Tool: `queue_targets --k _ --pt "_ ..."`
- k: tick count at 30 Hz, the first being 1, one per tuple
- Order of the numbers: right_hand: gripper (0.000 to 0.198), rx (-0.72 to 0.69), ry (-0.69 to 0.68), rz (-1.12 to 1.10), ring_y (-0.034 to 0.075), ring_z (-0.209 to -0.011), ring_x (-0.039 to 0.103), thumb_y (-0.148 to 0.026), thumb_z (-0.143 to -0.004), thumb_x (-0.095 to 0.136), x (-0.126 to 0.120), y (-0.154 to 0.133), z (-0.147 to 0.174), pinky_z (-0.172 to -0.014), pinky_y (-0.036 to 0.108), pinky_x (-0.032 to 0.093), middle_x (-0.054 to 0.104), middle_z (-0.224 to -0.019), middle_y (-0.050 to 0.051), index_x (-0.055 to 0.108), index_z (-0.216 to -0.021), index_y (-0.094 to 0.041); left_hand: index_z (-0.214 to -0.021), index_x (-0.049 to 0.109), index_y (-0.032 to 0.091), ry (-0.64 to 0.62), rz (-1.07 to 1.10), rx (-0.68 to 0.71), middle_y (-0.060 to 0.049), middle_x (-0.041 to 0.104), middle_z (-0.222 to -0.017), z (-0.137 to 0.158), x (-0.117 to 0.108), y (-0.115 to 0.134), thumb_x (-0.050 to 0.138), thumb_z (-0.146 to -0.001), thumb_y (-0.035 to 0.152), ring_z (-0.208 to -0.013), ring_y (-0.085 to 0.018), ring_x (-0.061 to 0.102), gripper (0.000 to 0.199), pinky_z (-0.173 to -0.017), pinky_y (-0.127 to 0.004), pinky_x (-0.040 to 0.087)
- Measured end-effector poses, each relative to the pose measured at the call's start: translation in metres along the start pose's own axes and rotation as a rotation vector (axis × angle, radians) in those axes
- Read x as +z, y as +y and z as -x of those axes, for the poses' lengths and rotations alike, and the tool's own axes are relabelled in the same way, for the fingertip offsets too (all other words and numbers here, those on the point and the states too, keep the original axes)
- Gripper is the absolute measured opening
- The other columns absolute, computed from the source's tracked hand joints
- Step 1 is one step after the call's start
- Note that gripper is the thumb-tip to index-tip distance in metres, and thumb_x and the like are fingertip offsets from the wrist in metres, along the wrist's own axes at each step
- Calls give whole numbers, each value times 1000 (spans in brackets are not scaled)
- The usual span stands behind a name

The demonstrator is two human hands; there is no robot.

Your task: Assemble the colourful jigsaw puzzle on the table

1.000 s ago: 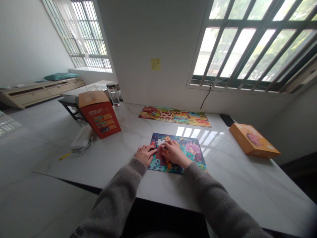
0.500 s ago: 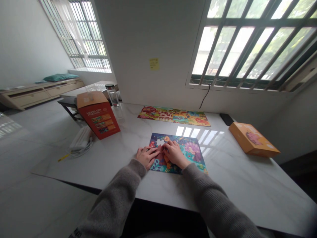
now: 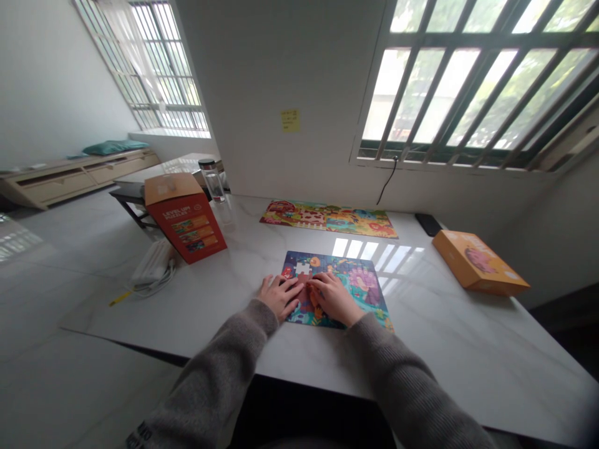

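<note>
A colorful jigsaw puzzle with an undersea-looking picture lies flat on the white table, mostly assembled. Near its upper left, a white gap with notched edges shows between the pieces. My left hand rests over the puzzle's left edge, its fingers stretched out and lying flat beside the reddish-brown area below the gap. Just right of it, my right hand has its fingers bent and closed at a puzzle piece on the lower side of the gap. Its fingertips hide most of that piece.
Behind lies a long farm-animal puzzle. A red puzzle box stands left, near a glass bottle and a white power strip with cable. An orange box and a black phone are on the right.
My right hand has shifted slightly down, and more of the white gap shows. The fingers of my left hand have moved slightly to the right.
</note>
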State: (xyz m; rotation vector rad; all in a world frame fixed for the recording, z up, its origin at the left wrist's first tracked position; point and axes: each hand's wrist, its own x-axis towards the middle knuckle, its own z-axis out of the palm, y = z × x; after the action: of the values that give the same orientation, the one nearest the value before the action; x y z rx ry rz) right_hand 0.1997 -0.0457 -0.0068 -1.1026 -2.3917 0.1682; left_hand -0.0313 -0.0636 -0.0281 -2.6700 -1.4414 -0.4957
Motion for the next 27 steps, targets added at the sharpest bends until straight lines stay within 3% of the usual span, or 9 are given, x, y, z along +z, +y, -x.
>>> queue_targets --k 3,8,11,14,18,21,24,27 --pt "28 -13 -3 5 25 -111 55 -16 -95 55 1 -2 1 -105 44 45 65 -119 10 70 -117 -23 -137 59 29 -11 7 56 -7 60 -140 -5 1 -5 56 -93 37 -121 -34 50 44 -107 -59 31" --pt "31 -17 -4 -61 26 -115 55 -18 -95 55 -2 1 0 -105 44 46 64 -123 10 65 -124 -22 -136 60 21 -55 117 179 -12 57 -139 -15 1 -12 53 -94 35 -127 -30 50 45 -108 -46 41" --pt "37 22 119 -150 24 -117 56 -19 -98 49 -17 10 3 -103 41 47 62 -125 11 56 -134 -22 -136 61 24 -61 142 174 -11 58 -137 -17 4 -13 52 -95 35 -127 -30 51 43 -108 -48 42" --pt "28 144 277 -107 25 -106 58 -22 -99 47 -36 22 15 -95 42 49 64 -109 9 61 -123 -23 -133 63 26 -53 174 129 -10 59 -135 -16 7 -14 56 -93 36 -125 -30 52 42 -106 -49 42" --pt "17 161 160 -33 25 -96 59 -25 -97 53 -43 25 47 -90 42 49 64 -96 7 66 -107 -24 -128 66 28 -76 217 92 -8 61 -131 -21 2 -15 59 -91 34 -123 -29 53 38 -106 -49 41" --pt "12 181 67 8 25 -98 58 -31 -94 60 -39 16 67 -94 43 47 63 -97 5 65 -103 -25 -119 71 29 -117 247 75 -6 65 -122 -32 -7 -16 59 -91 35 -117 -28 55 30 -102 -46 43" --pt "19 223 4 52 27 -101 55 -37 -87 72 -37 4 74 -92 44 47 62 -102 6 64 -99 -25 -109 74 26 -118 282 43 -5 69 -112 -42 -11 -17 57 -93 34 -108 -26 58 24 -95 -43 45" --pt "24 231 -44 36 27 -101 54 -36 -82 78 -37 -2 73 -89 43 48 60 -104 6 63 -97 -25 -101 75 24 -42 303 -9 -5 70 -107 -44 -6 -16 55 -94 30 -104 -25 58 22 -93 -42 44"
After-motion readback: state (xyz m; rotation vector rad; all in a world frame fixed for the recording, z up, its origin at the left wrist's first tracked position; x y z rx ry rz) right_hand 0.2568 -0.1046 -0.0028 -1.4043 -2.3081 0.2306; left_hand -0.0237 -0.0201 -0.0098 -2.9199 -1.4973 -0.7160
